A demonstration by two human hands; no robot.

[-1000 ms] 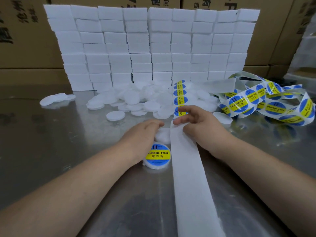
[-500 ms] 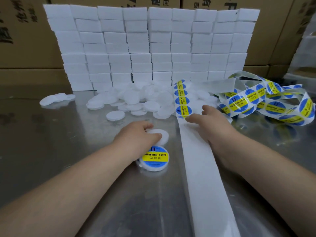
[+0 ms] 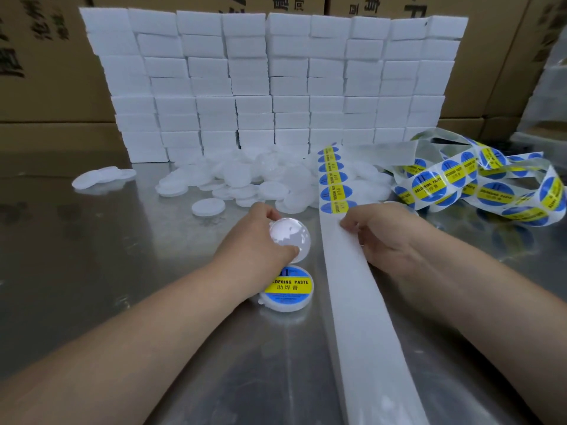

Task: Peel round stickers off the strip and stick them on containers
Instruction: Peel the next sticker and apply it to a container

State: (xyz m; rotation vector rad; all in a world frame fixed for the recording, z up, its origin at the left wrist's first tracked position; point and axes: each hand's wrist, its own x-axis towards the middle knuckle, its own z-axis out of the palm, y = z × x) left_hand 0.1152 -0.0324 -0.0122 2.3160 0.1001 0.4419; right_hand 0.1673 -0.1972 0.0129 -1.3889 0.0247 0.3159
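Note:
My left hand (image 3: pixel 256 243) grips a plain white round container (image 3: pixel 290 237), tilted up off the metal table (image 3: pixel 92 286). Just below it lies a container with a blue and yellow sticker on its lid (image 3: pixel 287 288). A white backing strip (image 3: pixel 352 302) runs from the near edge up the middle of the table. My right hand (image 3: pixel 380 233) pinches the strip just below the nearest round sticker (image 3: pixel 336 207). More blue and yellow stickers follow up the strip (image 3: pixel 333 176).
A heap of plain white round containers (image 3: pixel 245 179) lies behind my hands. A wall of stacked white boxes (image 3: pixel 270 84) stands at the back, with cardboard cartons behind. Loose coils of sticker strip (image 3: pixel 478 185) pile at the right. A few lids (image 3: pixel 101 177) lie at the left.
My left hand has picked a plain container off the table and tilted it up. My right hand has slid down the strip and now pinches it; the strip shifted right.

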